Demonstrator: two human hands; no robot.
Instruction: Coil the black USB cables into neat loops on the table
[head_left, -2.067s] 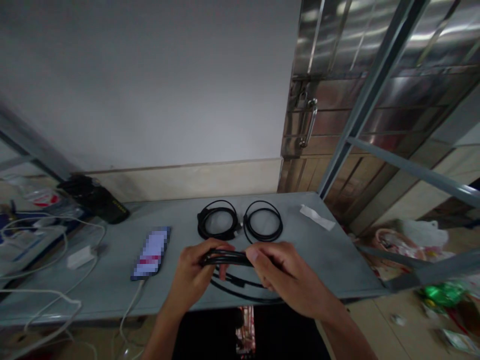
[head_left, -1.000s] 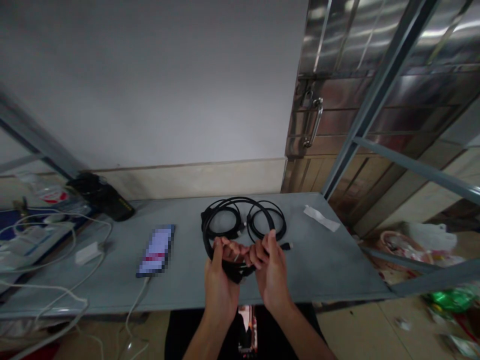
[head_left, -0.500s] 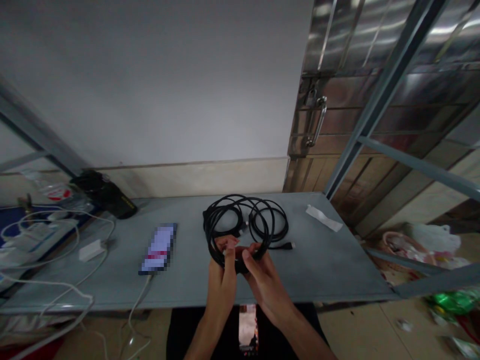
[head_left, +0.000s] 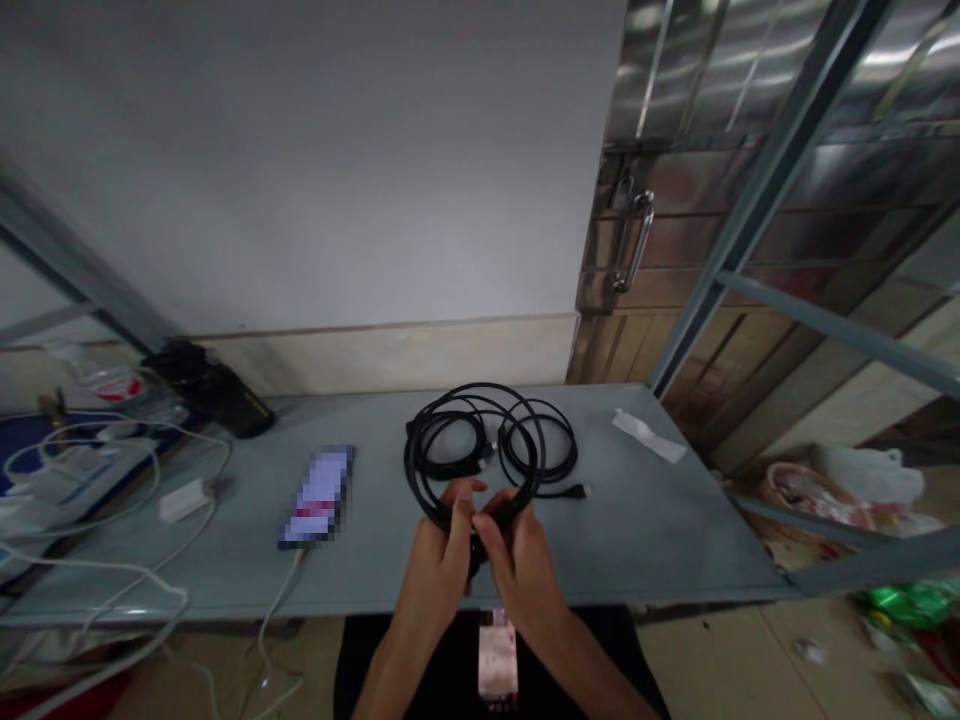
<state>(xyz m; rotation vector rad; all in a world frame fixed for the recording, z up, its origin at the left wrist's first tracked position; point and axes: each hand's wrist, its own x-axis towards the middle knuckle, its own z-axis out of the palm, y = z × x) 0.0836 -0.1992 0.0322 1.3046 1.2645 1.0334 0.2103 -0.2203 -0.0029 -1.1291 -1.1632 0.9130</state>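
Note:
A coiled black cable (head_left: 411,462) is raised over the front of the grey table, its loops standing up between my hands. My left hand (head_left: 448,530) is closed round the near left part of the coil, fingers bent. On the near right part, my right hand (head_left: 517,545) is closed too, its thumb meeting the left fingers at the middle. What the fingertips pinch there is partly hidden. Behind the held loops, another coiled black cable (head_left: 574,455) lies on the table, with a plug (head_left: 576,491) at its near right. More black loops lie to its left, partly covered.
A phone (head_left: 319,495) on a white charging cord lies left on the table (head_left: 675,540). Further left are a black bottle (head_left: 217,390), a white adapter (head_left: 184,500) and a power strip (head_left: 67,480). A white paper strip (head_left: 649,437) lies right. Another phone (head_left: 497,660) rests on my lap.
My hands have come closer together at the near side of the held coil, and my right hand has turned inward. The loops have shifted slightly; the cables on the table stay put.

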